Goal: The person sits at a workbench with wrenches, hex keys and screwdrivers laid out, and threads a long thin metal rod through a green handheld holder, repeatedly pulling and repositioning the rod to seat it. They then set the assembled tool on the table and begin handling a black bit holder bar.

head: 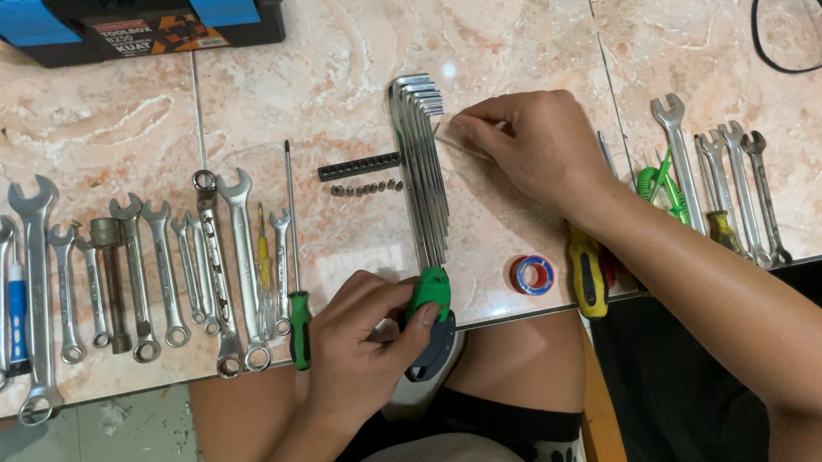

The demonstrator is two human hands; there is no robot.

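Note:
A set of long silver hex keys [422,170] lies upright on the marble table [511,20], held in a green and grey holder [430,304] at the near edge. My left hand [366,341] grips that holder. My right hand [534,149] rests beside the keys' bent ends and pinches one thin hex key [443,129] at its top, slightly apart from the rest.
A row of silver wrenches [134,278] and a green-handled screwdriver [294,262] lie to the left. A black bit strip [358,167] with small bits sits beside the keys. A tape roll [532,275], a yellow-handled tool [587,279] and more wrenches [728,180] lie right. A black and blue toolbox [129,17] stands at the back.

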